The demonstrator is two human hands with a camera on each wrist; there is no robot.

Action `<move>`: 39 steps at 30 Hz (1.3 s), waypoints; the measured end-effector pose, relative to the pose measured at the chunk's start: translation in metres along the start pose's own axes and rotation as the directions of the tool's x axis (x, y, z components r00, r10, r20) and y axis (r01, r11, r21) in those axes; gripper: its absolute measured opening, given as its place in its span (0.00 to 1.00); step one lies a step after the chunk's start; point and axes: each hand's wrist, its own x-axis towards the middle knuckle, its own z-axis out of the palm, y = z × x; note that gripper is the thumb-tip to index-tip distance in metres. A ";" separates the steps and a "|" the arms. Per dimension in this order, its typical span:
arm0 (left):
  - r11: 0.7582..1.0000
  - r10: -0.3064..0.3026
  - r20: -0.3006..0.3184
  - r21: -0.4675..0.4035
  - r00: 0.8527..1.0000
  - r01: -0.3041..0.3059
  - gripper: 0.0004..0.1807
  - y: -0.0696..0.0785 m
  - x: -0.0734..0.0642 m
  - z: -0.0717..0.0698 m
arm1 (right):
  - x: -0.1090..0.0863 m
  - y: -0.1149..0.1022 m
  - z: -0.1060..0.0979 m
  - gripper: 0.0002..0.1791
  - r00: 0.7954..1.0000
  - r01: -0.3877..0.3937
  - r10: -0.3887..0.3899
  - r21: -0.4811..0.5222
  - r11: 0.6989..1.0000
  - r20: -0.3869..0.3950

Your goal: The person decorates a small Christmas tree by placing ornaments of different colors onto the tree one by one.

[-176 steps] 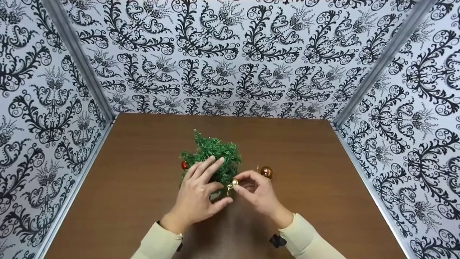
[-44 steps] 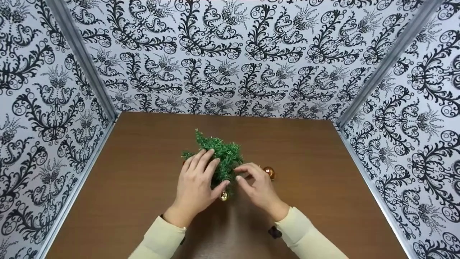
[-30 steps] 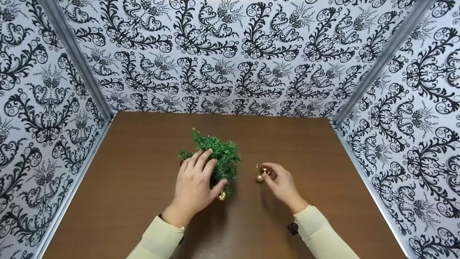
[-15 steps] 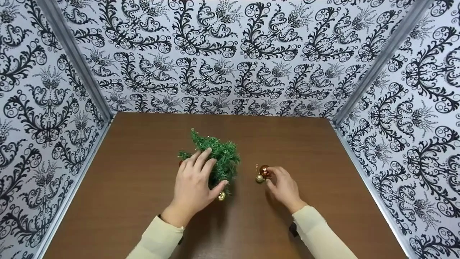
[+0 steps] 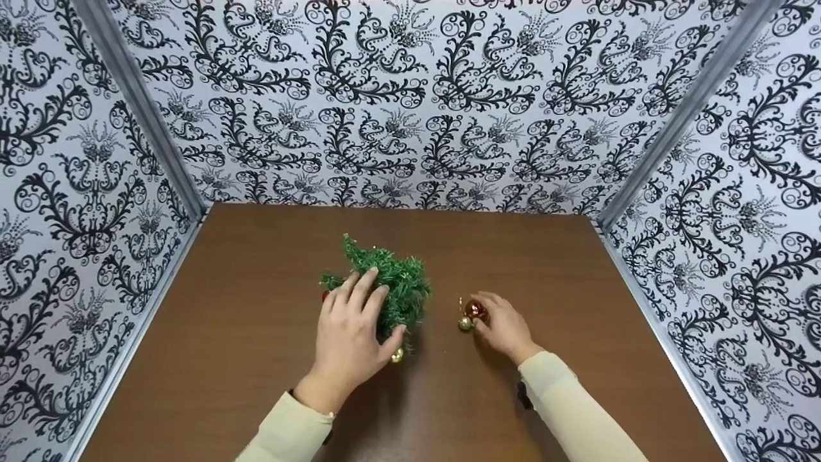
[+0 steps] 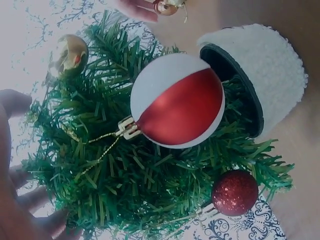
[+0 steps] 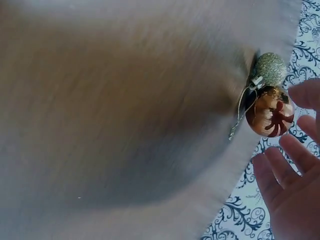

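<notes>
Your left hand: fingers apart, at tree. Your right hand: fingers apart; a nudge could roll copper ball.

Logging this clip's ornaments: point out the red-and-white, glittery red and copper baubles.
Red-and-white bauble (image 6: 177,102): left wrist view, its red panel.
Glittery red bauble (image 6: 235,193): left wrist view, its round front.
Copper bauble (image 7: 269,112): right wrist view, its shiny side.
</notes>
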 end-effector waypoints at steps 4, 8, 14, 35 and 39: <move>1.000 -0.020 -0.002 -0.001 1.000 0.020 0.32 0.001 -0.001 0.000 | 0.002 0.001 0.002 0.27 1.000 -0.001 0.001 -0.003 1.000 0.016; 1.000 -0.008 0.035 -0.012 0.999 0.009 0.31 -0.002 -0.001 -0.002 | 0.005 0.002 0.004 0.25 1.000 0.023 -0.023 -0.013 1.000 -0.005; 1.000 -0.002 0.056 -0.031 0.998 0.004 0.28 -0.007 -0.001 -0.006 | 0.008 0.001 0.005 0.22 0.999 0.030 -0.030 0.004 1.000 -0.025; 0.999 -0.019 0.109 0.037 0.994 0.015 0.27 0.000 0.002 -0.010 | 0.006 -0.001 0.005 0.21 0.999 0.003 -0.002 0.007 1.000 -0.034; 1.000 0.009 0.119 -0.003 0.993 -0.008 0.24 -0.004 0.003 -0.012 | 0.005 0.000 0.005 0.21 0.999 0.002 -0.001 0.008 1.000 -0.034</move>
